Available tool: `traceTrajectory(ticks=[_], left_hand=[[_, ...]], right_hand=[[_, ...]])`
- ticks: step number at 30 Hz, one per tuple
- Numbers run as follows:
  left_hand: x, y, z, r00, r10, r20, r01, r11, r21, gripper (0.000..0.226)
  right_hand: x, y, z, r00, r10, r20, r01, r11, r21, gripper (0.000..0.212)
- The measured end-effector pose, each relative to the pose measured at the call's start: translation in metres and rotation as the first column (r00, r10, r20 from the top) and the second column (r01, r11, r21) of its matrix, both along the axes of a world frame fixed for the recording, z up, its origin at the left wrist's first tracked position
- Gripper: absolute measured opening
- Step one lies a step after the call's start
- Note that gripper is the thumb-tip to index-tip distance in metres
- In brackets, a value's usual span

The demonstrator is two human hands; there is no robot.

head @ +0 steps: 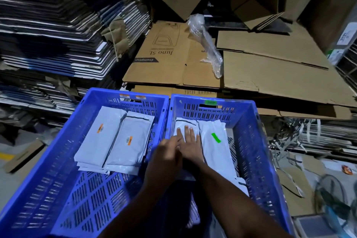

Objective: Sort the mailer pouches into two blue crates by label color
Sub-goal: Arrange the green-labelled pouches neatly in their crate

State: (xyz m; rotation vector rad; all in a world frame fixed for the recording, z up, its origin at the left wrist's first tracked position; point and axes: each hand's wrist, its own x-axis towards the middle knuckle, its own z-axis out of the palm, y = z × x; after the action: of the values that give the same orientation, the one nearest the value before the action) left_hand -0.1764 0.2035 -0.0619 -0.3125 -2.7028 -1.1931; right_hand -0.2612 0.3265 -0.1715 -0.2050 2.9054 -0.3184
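Two blue crates sit side by side, walls touching. The left crate carries orange stickers on its far rim and holds a stack of pale grey mailer pouches; the two top pouches each show an orange label. The right crate has a green sticker on its far rim and holds a pouch with a green label, lying just right of the hands. Right hand lies flat, palm down, fingers spread and extended on the pouch at the crate's left side, which runs under the fingers and beyond their tips toward the far wall; its label is covered. Left hand is blurred, touching the right hand's thumb side; grip cannot be told. Flattened cardboard lies behind the crates.
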Motion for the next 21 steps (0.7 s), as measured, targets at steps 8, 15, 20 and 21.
traceTrajectory(ticks=[8,15,20,21], left_hand=[[0.003,0.002,0.006,1.000,0.031,-0.005,-0.031,0.989,-0.144,0.041],[0.005,0.005,0.017,0.995,0.036,0.092,-0.028,0.996,-0.087,0.036],[0.007,0.006,0.011,0.999,0.030,0.018,-0.028,0.994,-0.108,0.025],[0.008,0.005,0.009,0.999,0.010,-0.033,-0.014,0.992,-0.123,0.025]], right_hand=[[-0.003,0.001,-0.011,0.999,0.032,-0.006,-0.032,0.999,0.003,0.069],[0.000,0.002,-0.009,1.000,0.018,0.000,-0.018,1.000,0.026,0.069],[-0.007,0.004,0.000,0.993,0.022,0.113,-0.021,1.000,-0.005,0.068],[-0.011,0.005,0.003,0.988,0.032,0.152,-0.032,0.999,-0.005,0.069]])
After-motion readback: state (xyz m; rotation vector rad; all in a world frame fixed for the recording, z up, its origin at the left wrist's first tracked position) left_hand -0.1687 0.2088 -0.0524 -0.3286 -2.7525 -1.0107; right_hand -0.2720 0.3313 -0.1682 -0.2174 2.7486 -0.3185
